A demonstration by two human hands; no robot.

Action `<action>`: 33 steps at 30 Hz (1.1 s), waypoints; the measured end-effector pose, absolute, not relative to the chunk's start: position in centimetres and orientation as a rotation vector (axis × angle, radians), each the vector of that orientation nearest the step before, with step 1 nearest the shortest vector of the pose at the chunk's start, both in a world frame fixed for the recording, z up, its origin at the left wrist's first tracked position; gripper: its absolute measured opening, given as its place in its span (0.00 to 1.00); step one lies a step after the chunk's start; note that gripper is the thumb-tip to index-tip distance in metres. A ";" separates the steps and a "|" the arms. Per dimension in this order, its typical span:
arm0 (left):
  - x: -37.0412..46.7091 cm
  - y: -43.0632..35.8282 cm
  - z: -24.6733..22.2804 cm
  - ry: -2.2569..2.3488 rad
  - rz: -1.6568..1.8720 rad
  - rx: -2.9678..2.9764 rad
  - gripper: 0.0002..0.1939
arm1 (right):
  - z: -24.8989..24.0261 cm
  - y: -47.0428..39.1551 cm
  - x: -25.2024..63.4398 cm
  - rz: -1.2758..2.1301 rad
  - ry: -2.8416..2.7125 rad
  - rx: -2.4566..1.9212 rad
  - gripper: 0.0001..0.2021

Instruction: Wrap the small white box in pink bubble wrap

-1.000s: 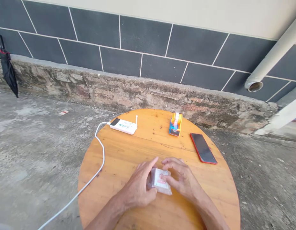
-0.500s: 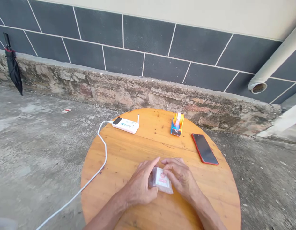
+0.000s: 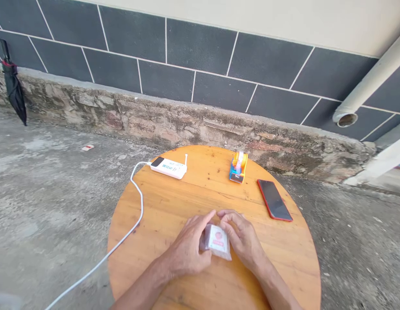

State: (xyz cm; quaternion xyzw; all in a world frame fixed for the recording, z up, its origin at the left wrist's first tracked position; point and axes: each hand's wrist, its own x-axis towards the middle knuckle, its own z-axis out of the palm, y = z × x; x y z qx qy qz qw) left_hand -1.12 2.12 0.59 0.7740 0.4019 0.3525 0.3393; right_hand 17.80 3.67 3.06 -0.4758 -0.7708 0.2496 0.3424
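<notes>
A small white box with a red print on top lies on the round wooden table inside a clear plastic bag. My left hand is curved round the left side of the box, thumb at the near corner and fingers at the far edge. My right hand has its thumb and index finger pinched together at the upper right corner of the bag. Its other fingers are curled behind. Exactly what the right fingertips grip is partly hidden.
On the wooden table are a white power strip with a cable, a tape dispenser and a red-edged phone. A black umbrella leans on the wall; a pipe juts at right.
My right thumb and index finger have shifted from over the red print to the box's upper right corner, so more print shows. My left hand keeps its place. The view has shifted slightly.
</notes>
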 end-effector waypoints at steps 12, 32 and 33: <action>-0.9 2.2 0.6 1.015 0.967 2.028 0.44 | 3.5 3.4 17.7 0.855 -1.825 -1.196 0.11; -1.0 1.8 0.1 1.023 0.860 1.847 0.48 | 4.1 3.6 19.4 0.959 -1.680 -1.099 0.09; -1.0 1.8 0.1 1.010 0.859 1.863 0.49 | 4.3 3.7 19.4 0.961 -1.678 -1.107 0.09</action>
